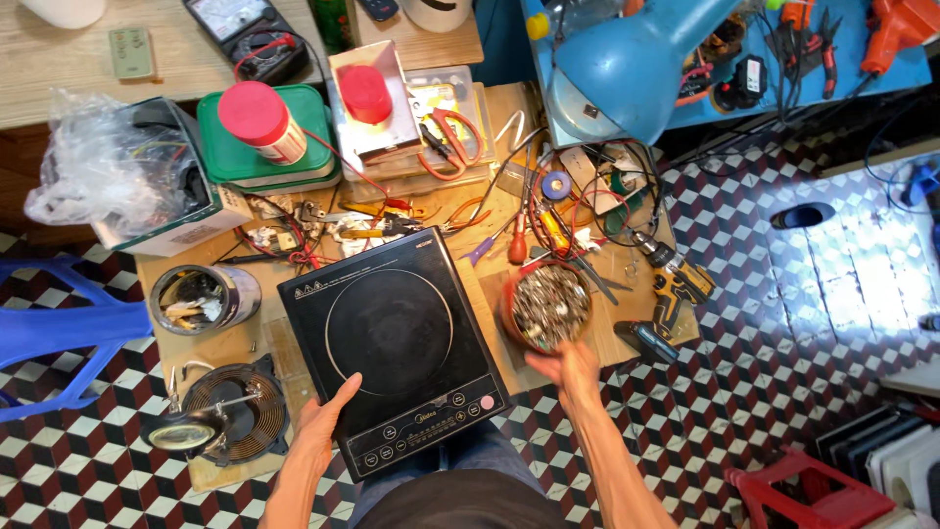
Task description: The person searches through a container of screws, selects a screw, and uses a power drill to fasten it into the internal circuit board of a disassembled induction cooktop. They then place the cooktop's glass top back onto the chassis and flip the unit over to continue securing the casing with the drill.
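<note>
While left hand clasps the cooktop edge, right hand's grip stays unclear beside the bowl.

Both bare forearms entered from the bottom edge of the frame, either side of the lower middle, and angled upward, converging slightly. The left hand lay left of centre in the lower part of the frame, palm turned inward, thumb spread from the fingers, which curled round an edge. Its wrist was straight, in line with the forearm. The right hand sat just right of centre, a little higher than the left, its back toward the camera. Its fingers reached upward and looked slightly blurred; whether they gripped anything could not be told. The right forearm slanted down toward the lower right.
</note>
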The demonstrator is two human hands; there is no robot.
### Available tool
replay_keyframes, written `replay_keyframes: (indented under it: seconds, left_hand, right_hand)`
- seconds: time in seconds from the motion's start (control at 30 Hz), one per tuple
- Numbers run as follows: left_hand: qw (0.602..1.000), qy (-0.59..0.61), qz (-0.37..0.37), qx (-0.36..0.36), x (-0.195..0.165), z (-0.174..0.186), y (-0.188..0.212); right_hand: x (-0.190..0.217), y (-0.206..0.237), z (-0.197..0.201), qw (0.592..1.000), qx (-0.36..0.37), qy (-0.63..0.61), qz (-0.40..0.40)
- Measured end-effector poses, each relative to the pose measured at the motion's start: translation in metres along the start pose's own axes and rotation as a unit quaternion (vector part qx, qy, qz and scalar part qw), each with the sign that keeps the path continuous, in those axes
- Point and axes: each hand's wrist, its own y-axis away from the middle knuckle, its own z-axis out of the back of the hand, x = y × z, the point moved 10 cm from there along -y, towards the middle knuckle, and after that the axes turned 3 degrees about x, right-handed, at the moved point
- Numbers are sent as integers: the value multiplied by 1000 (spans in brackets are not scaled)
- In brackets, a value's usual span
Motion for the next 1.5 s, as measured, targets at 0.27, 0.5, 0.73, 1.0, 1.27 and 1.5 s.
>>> replay_keyframes:
  seconds: [0.27, 0.5, 0.73, 1.0, 1.27, 1.5]
  left_hand:
    - [999, -25, 30, -27, 6, 5, -8]
    - [999, -32, -7, 3, -3, 0, 0]
    - [996, -51, -66, -13, -14, 3, 11]
    - [997, -28, -65, 31, -32, -12, 32]
    - [982, -117, -144, -22, -123, -55, 107]
    - [800, -488, -318, -146, -218, -114, 187]
  right_hand:
    - [-66, 46, 120, 983, -146, -84, -77]
    - [-53, 11, 102, 979, -159, -122, -46]
    - [-30, -14, 53, 985, -59, -158, -42]
    - [-27, 38, 24, 963, -31, 258, 78]
    - [-62, 70, -76, 981, 138, 134, -36]
    - [-77, 70, -142, 933, 303, 177, -73]
